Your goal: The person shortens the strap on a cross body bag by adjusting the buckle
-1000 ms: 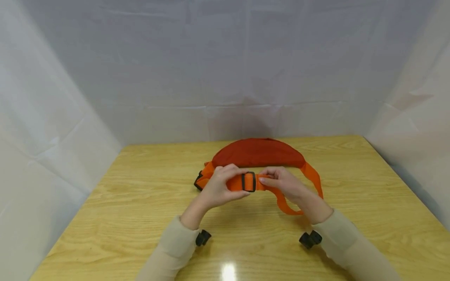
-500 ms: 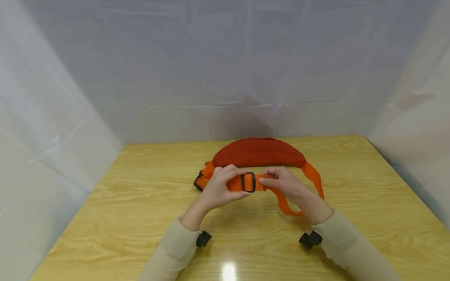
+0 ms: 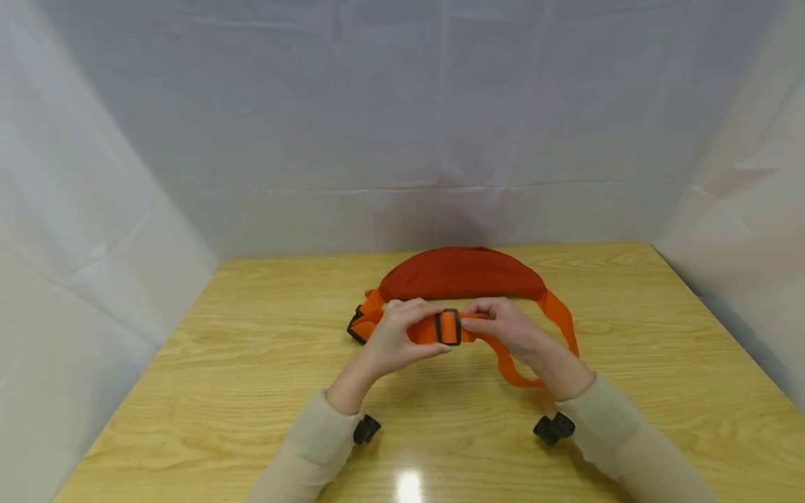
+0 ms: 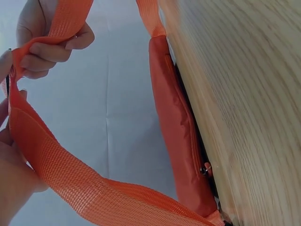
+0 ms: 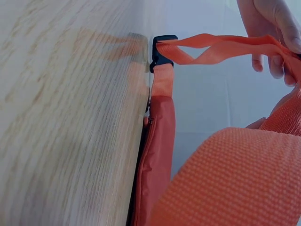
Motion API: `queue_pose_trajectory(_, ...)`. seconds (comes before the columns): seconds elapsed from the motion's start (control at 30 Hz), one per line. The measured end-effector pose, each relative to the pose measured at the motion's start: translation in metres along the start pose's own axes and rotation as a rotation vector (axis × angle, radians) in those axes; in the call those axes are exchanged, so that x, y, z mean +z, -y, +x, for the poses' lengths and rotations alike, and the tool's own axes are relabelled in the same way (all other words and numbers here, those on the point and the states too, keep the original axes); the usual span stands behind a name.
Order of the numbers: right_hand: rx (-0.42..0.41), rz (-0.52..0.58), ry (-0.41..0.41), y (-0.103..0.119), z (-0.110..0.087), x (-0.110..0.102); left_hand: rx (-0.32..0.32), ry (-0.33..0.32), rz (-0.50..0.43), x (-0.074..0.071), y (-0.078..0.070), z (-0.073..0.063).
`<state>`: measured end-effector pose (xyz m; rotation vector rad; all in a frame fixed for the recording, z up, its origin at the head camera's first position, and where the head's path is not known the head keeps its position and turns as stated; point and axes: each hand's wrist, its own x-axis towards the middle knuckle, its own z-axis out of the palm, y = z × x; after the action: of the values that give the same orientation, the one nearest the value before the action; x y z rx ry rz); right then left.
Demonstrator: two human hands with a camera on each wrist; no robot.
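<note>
Left hand (image 3: 399, 339), as I see it on my remote feed: fingers above and thumb below, part-spread, gripping the black buckle (image 3: 458, 327) by its upper and lower edges. Right hand (image 3: 511, 328): thumb and curled fingers pinch the orange strap (image 3: 558, 316) just beside the buckle, which the strap threads. The buckle is held up above the wooden table (image 3: 264, 377), on my side of the red pouch (image 3: 462, 274). The pouch lies near the table's far edge, in front of a pale sheet (image 3: 402, 126). My right wrist view shows a black clip (image 5: 162, 52) at one pouch end; my left wrist view shows a zipper (image 4: 191, 125) along the pouch.
</note>
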<state>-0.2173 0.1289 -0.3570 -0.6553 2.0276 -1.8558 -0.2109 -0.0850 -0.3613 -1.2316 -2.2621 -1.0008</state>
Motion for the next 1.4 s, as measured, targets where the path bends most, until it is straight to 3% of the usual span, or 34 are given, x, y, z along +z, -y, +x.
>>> queue_pose_trajectory(0.2,-0.016,0.018,0.028,0.0,0.001,0.002,-0.004,0.004,0.027,0.002,-0.002,0.002)
queue_pose_trajectory(0.5,-0.09,0.056,0.182,-0.003,0.0,-0.007,0.008,0.012,0.045,-0.002,-0.002,0.003)
queue_pose_trajectory(0.77,-0.066,0.096,0.136,-0.006,0.001,-0.005,-0.009,0.028,0.061,0.002,-0.002,0.003)
queue_pose_trajectory(0.87,-0.073,0.046,0.157,-0.007,0.0,-0.006,-0.015,0.02,0.093,0.002,-0.001,0.004)
queue_pose_trajectory(1.1,-0.083,-0.083,0.302,-0.009,-0.007,-0.013,-0.004,0.02,0.137,-0.001,0.0,0.004)
queue_pose_trajectory(1.4,-0.038,0.04,0.112,-0.011,-0.003,-0.007,0.011,0.031,0.07,0.001,-0.001,0.004)
